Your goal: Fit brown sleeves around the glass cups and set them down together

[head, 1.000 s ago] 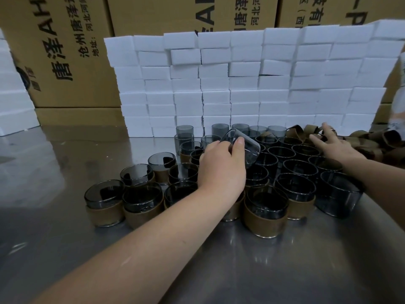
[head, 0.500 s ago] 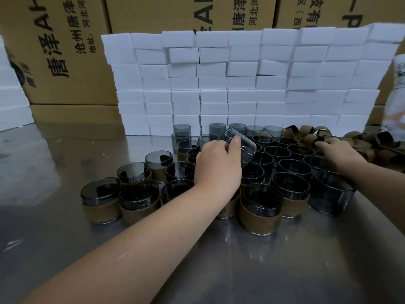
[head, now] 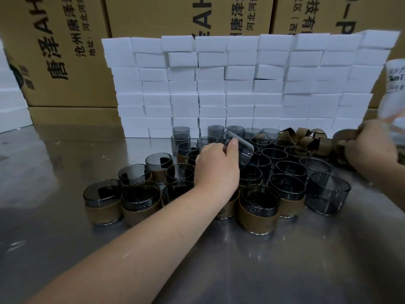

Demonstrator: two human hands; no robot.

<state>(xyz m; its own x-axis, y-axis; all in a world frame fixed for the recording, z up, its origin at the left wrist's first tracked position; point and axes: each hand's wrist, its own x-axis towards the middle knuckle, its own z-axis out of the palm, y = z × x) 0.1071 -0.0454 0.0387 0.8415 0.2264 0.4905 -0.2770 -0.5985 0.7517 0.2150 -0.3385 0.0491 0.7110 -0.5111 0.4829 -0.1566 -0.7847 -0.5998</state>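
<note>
— From the head view, where is the cup?
— The left hand [head: 217, 163] has thumb and fingers curled round a bare glass cup [head: 242, 148], held above the cluster of sleeved cups [head: 258, 208] and tilted, its long axis slanting down toward the right
— And the sleeve?
— Well apart, off to the right. The right hand [head: 370, 149] is clenched on a brown sleeve [head: 347, 133] at the edge of the loose sleeve pile [head: 306, 139] on the steel table [head: 65, 172]
— What does the next move hinge on?
— I judge the two must meet. The cup's lower end faces the sleeve, though I cannot tell which end is its mouth
</note>
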